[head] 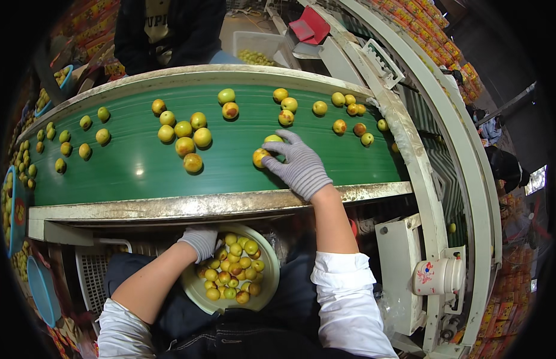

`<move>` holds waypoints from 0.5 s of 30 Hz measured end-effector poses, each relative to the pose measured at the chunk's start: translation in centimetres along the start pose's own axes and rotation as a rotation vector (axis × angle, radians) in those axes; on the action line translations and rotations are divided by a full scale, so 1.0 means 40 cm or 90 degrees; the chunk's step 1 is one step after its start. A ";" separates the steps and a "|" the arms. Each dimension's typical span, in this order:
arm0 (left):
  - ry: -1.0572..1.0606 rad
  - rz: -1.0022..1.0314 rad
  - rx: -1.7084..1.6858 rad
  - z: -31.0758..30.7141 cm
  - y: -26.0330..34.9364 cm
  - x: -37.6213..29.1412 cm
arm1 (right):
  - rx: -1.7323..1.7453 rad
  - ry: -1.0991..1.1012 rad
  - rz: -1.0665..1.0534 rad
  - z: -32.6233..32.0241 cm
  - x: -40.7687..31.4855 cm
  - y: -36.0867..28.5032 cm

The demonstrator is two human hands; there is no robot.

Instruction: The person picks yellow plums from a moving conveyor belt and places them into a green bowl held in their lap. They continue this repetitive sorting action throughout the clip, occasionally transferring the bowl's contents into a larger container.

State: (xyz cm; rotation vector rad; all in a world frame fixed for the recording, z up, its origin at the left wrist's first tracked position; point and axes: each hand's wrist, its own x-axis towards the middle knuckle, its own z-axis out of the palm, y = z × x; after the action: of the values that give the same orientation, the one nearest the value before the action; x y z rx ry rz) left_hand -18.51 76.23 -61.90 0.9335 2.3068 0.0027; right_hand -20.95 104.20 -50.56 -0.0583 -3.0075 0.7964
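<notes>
A green conveyor belt carries many yellow-green, brown-blotched fruits that look like jujubes. My right hand, in a grey striped knit glove, reaches over the near rail. Its spread fingers touch a green fruit and a yellow fruit on the belt; whether they grip either is unclear. In my lap rests a pale round basin holding many such fruits. My left hand, gloved alike, is at the basin's upper left rim, its fingers mostly hidden. A cluster of fruits lies mid-belt.
A metal rail edges the belt's near side. Across it sits another person in dark clothing. Blue basins stand at left, near a white crate. At right are a machine frame and a white lidded container.
</notes>
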 end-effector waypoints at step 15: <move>-0.049 -0.015 -0.010 -0.002 0.025 0.019 | 0.588 -0.298 -0.024 -0.046 -0.057 -0.071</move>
State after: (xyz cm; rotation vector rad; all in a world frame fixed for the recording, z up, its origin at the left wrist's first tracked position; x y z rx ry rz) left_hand -18.35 77.45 -62.03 0.8828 2.2438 -0.0255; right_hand -18.67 102.53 -47.58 0.2345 -2.6216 2.3444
